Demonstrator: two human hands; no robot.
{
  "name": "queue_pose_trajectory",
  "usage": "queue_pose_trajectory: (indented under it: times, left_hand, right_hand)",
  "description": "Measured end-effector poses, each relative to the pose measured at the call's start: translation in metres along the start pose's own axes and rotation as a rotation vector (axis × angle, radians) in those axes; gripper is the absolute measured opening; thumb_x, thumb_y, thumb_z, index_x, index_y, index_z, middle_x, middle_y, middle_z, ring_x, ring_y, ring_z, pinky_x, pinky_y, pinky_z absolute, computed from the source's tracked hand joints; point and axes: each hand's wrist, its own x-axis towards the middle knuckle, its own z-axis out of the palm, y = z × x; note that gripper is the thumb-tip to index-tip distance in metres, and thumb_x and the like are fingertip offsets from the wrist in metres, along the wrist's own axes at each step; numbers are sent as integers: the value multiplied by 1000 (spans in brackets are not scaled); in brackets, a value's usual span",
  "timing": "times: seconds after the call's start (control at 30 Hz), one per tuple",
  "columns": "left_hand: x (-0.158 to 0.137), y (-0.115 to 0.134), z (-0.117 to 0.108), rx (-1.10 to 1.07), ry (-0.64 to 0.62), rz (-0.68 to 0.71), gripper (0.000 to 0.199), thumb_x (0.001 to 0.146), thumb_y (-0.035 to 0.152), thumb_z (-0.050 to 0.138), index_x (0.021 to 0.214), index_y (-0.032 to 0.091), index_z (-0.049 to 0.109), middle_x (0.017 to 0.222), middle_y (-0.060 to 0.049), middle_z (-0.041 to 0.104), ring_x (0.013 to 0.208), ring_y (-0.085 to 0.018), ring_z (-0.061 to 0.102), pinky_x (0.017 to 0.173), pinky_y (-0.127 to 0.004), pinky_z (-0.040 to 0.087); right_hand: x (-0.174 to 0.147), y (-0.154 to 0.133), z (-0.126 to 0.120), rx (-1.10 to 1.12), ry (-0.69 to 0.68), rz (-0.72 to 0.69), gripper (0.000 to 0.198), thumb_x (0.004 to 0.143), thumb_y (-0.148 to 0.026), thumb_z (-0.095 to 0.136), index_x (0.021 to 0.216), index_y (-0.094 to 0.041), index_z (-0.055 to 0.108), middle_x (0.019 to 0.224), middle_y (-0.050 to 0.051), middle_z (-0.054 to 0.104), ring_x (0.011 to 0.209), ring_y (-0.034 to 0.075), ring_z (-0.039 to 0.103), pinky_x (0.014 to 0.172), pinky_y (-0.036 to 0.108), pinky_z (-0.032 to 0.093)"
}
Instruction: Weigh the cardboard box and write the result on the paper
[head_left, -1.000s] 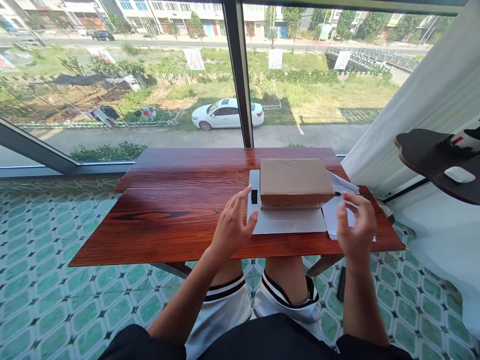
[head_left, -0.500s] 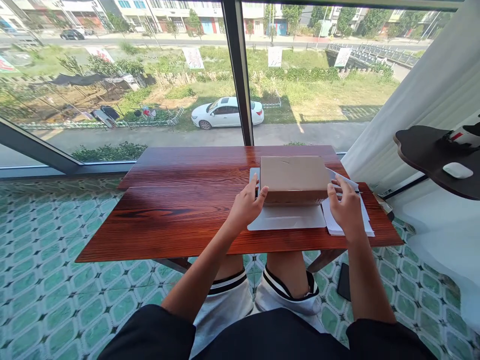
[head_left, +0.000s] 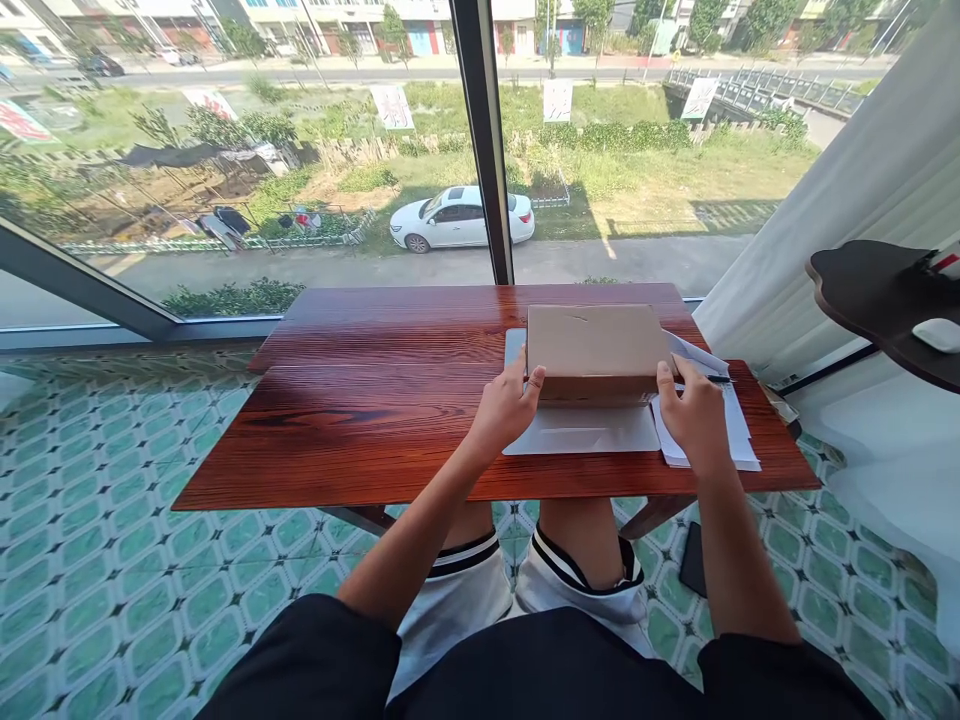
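Observation:
A brown cardboard box (head_left: pixel 600 342) rests on a grey-white flat sheet (head_left: pixel 585 432), which looks like a closed laptop or mat, toward the right of the wooden table. My left hand (head_left: pixel 508 405) is at the box's left end, its thumb on the front edge and its fingers along the side, partly hidden. At the right end my right hand (head_left: pixel 694 405) presses its thumb to the front corner while its fingers reach around the side. Both hands grip the box between them. Under and beyond my right hand lie white papers (head_left: pixel 739 430), with a dark pen (head_left: pixel 718 379) on top.
The reddish-brown table (head_left: pixel 360 420) runs along a large window. A dark shelf (head_left: pixel 862 300) with a white mouse (head_left: pixel 937 334) stands at the right, near a white curtain (head_left: pixel 810 220). On the tiled floor, a dark flat object (head_left: pixel 692 560) lies below the table.
Both hands have closed in on the ends of the box and now touch it. The box stays on the sheet; the whole view has shifted slightly.

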Motion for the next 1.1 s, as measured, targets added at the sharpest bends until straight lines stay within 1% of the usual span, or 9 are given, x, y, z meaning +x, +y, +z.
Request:
queue_pose_trajectory:
  times: [0.1, 0.23, 0.33, 0.43, 0.63, 0.73, 0.83, 0.97, 1.1]
  left_hand:
    - [0, 3, 2, 14, 20, -23, 66, 100, 49, 26, 157, 17, 34, 146, -14, 60, 135, -33, 57, 108, -44, 44]
    - [1, 6, 2, 25, 19, -25, 64, 100, 49, 26, 155, 18, 39, 136, -14, 67, 126, -33, 63, 103, -42, 46]
    - [0, 7, -2, 24, 30, -13, 64, 100, 48, 26, 154, 18, 41, 132, -14, 69, 122, -33, 65, 99, -41, 47]
    - [-3, 6, -9, 4, 49, 5, 64, 100, 48, 25, 155, 20, 39, 128, -13, 71, 118, -33, 67, 96, -40, 47]
    - [-11, -3, -35, -7, 108, -13, 63, 98, 48, 25, 153, 24, 43, 128, -10, 71, 107, -30, 69, 93, -40, 47]
    - [-16, -9, -52, 0, 179, -28, 61, 98, 46, 26, 150, 24, 47, 131, -9, 70, 109, -29, 68, 93, -38, 47]
    - [-23, -15, -66, 21, 249, -49, 60, 96, 43, 27, 148, 24, 51, 131, -9, 70, 113, -29, 66, 96, -38, 46]
    - [-32, -27, -82, 57, 321, -99, 60, 95, 43, 28, 146, 24, 54, 128, -8, 71, 113, -29, 65, 97, -38, 46]
    - [-40, -48, -98, 65, 401, -126, 60, 94, 42, 27, 143, 25, 57, 129, -6, 70, 111, -27, 65, 97, -37, 48]
  right_hand:
    - [0, -2, 0, -26, 22, -8, 54, 99, -48, 37, 120, -13, 72, 110, 17, 71, 93, 30, 64, 79, 36, 43]
    - [0, -6, -3, -79, 25, 34, 52, 98, -48, 36, 114, -14, 72, 103, 17, 71, 88, 31, 63, 74, 37, 39]
    - [0, -10, -6, -92, 22, 63, 50, 98, -47, 36, 114, -16, 72, 100, 16, 71, 87, 30, 63, 73, 36, 38]
    - [-2, -18, -8, -78, 35, 54, 49, 98, -47, 36, 112, -17, 72, 97, 16, 71, 85, 29, 63, 72, 35, 37]
    - [-9, -43, -10, -15, 42, -25, 48, 101, -50, 38, 109, -18, 72, 98, 13, 72, 82, 25, 64, 72, 35, 36]
    - [-13, -59, -9, 6, -6, -50, 49, 101, -52, 38, 105, -19, 73, 90, 12, 72, 77, 25, 63, 68, 34, 34]
    - [-16, -76, -7, 48, -48, -58, 48, 101, -53, 39, 107, -20, 74, 87, 10, 72, 79, 26, 65, 68, 33, 34]
    - [-19, -97, 0, 104, -97, -81, 50, 102, -53, 39, 116, -20, 73, 97, 10, 74, 87, 27, 69, 70, 33, 35]
    - [-23, -120, 14, 188, -169, -134, 52, 103, -52, 38, 121, -15, 71, 107, 12, 74, 90, 27, 70, 72, 32, 37]
